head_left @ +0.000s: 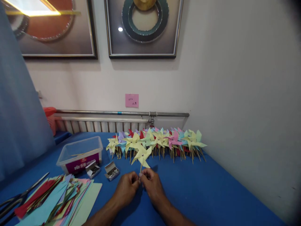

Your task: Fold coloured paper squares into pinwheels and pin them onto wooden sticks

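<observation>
The left hand (127, 187) and right hand (151, 183) are meeting fingertip to fingertip, both pinching the stick of one yellow pinwheel (142, 156) standing just above them; two small open boxes (112, 171) are lying left of the hands on the blue counter (199, 188); one clear tub (80, 153) is sitting farther left.

Even indoor light; ceiling-lamp glare on framed picture (47, 28); corners dark, edges warped.

The scissors (14, 199) run off the left edge, and the pink note's (132, 100) writing (tiny) is unreadable.
</observation>
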Available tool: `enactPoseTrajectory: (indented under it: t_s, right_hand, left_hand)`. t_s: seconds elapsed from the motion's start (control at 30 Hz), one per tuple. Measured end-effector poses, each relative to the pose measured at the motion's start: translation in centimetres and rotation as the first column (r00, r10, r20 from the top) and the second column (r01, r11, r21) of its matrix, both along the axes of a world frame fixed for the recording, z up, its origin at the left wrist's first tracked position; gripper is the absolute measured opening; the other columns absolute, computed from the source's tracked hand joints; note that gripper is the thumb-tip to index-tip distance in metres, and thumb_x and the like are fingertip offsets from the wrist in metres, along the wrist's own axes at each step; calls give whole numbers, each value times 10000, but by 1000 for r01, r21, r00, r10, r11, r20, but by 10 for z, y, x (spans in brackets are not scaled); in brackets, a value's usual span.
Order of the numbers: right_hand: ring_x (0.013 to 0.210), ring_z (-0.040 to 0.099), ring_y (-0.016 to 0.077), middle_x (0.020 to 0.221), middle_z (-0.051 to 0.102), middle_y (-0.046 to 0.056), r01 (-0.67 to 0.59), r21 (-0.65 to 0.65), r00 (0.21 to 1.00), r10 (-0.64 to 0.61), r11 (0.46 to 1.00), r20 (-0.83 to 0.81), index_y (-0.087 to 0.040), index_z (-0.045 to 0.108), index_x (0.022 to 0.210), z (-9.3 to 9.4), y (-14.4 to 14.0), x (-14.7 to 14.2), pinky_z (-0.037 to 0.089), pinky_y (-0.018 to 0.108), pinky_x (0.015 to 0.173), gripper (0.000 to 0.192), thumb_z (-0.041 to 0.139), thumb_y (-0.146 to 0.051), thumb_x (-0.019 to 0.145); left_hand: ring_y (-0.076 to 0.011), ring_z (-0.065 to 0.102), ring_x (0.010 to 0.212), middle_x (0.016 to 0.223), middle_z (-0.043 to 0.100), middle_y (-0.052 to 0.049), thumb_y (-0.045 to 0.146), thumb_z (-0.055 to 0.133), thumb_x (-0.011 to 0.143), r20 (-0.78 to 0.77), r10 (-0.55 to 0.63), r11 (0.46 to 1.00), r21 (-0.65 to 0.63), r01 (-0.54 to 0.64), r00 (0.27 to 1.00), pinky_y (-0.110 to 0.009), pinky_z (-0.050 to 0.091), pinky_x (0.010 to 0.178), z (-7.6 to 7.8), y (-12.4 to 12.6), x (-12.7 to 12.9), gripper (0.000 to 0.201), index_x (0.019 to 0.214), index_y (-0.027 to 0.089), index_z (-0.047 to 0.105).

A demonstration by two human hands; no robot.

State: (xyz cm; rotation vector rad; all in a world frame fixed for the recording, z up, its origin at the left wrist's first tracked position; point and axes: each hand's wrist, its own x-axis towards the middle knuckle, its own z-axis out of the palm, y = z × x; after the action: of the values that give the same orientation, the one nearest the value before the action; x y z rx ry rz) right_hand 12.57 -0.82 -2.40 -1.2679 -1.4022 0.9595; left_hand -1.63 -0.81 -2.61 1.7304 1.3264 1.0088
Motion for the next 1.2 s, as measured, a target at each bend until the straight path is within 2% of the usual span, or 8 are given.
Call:
enactPoseTrajectory:
  t_s: [0.13, 0.43, 0.6, 0.77, 0.93, 1.07, 1.13, 1.2]
  right_hand:
    - [535, 501, 139, 581, 575, -28, 5, -25, 1000, -5, 1000, 14, -206, 608, 715, -2, 0, 0, 392, 257, 545, 152, 581, -338, 785]
    - [579, 542, 152, 620, 636, -12, 1, -8, 998, 0, 1000, 62, -200, 656, 770, -11, 3, 2, 379, 249, 551, 222, 614, -412, 825]
    - [617, 561, 164, 654, 653, 2, -2, 26, 998, 0, 1000, 66, -203, 643, 741, -8, 1, 2, 391, 255, 570, 224, 615, -407, 830]
    - [620, 556, 172, 641, 638, 3, -10, 34, 998, 8, 999, 61, -201, 644, 733, -3, -1, 0, 388, 263, 574, 254, 617, -436, 827]
    - [571, 496, 152, 625, 585, -25, -63, 32, 996, 61, 998, 64, -206, 638, 789, 0, -3, -2, 372, 268, 565, 238, 571, -425, 853]
    - [543, 446, 137, 600, 513, -51, -113, 36, 991, 110, 993, 75, -217, 597, 789, -1, -3, -3, 347, 262, 550, 238, 543, -434, 869]
    - [537, 434, 134, 586, 481, -57, -124, 32, 989, 121, 992, 87, -219, 588, 783, -1, -3, -4, 339, 259, 544, 232, 528, -423, 876]
    - [545, 434, 135, 590, 473, -57, -126, 26, 987, 123, 992, 100, -219, 584, 774, 0, -3, -4, 341, 259, 547, 229, 524, -415, 878]
  left_hand:
    - [-133, 478, 601, 612, 552, 27, 263, 558, 774, -5, 56, 998, 16, -56, 998, -255, 308, 575, 2, 0, 0, 126, 674, 191, 532]
    - [-129, 487, 578, 590, 571, 25, 188, 552, 755, -27, 82, 996, 28, -81, 996, -251, 302, 570, 5, 0, 2, 114, 642, 184, 552]
    - [-143, 516, 605, 611, 601, 8, 166, 541, 763, -89, 75, 994, 90, -67, 993, -260, 312, 597, 4, -3, 2, 129, 638, 185, 562]
    - [-144, 522, 619, 641, 615, 5, 189, 548, 789, -68, 128, 986, 116, -119, 989, -259, 331, 610, 3, -3, 4, 111, 680, 187, 570]
    - [-145, 511, 603, 620, 602, 10, 224, 569, 797, -27, 171, 982, 79, -169, 985, -254, 329, 585, 5, 1, 3, 133, 673, 182, 591]
    - [-152, 553, 661, 659, 631, 2, 202, 570, 807, -54, 241, 958, 171, -228, 969, -252, 363, 638, 16, 9, -16, 138, 682, 178, 621]
    - [-157, 581, 700, 711, 662, -8, 216, 579, 832, -102, 314, 933, 220, -286, 944, -252, 379, 671, 28, 17, -33, 135, 723, 179, 651]
    - [-163, 604, 716, 733, 687, -17, 220, 590, 848, -188, 408, 906, 205, -370, 893, -254, 383, 684, 41, 30, -52, 122, 776, 183, 681]
